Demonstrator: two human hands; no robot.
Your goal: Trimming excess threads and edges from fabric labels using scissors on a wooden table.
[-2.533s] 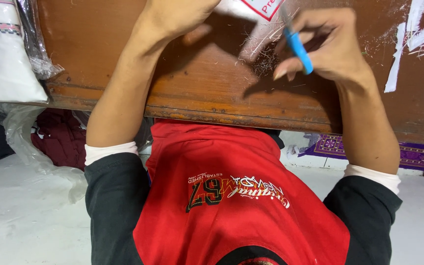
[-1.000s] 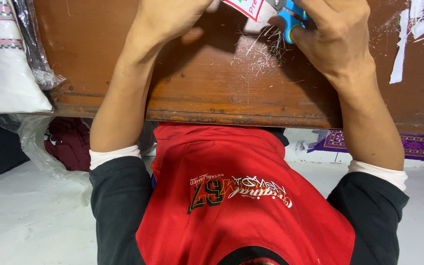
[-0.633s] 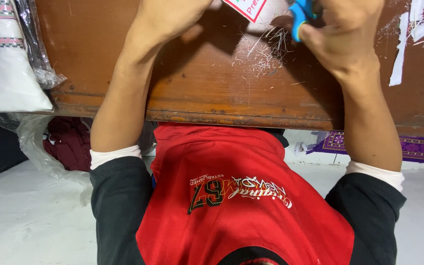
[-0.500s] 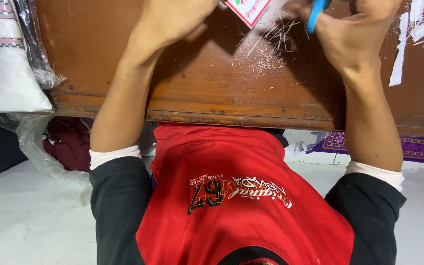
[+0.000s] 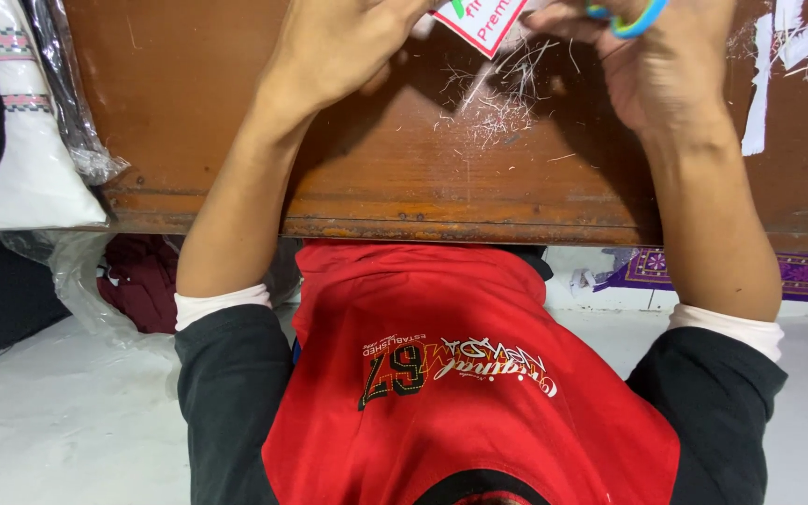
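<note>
A: Entry. Where do the hands sit against the edges?

B: Both at the far edge of view, over the wooden counter (image 5: 236,122). My left hand (image 5: 339,47) lies knuckles up beside the white label with a red border (image 5: 481,21), fingers curled at its left corner; the grip looks pinched on the label, though the fingertips are cut off by the frame. My right hand (image 5: 666,65) has fingers through the blue and yellow handles of the scissors (image 5: 628,17), clenched on them; the blades are out of sight.

A: Open room?

B: Bare wood left of my left forearm as far as the bagged white cloth (image 5: 21,140) at the counter's left end. Near rim of the counter runs clear above my red shirt (image 5: 460,393). White fibre scraps (image 5: 493,103) lie between the hands, just under the label. White tape strips (image 5: 778,56) to the far right.

A: Change from half a second ago?

B: Hands and label have crept further up out of frame; scissors handle now lies flatter.
</note>
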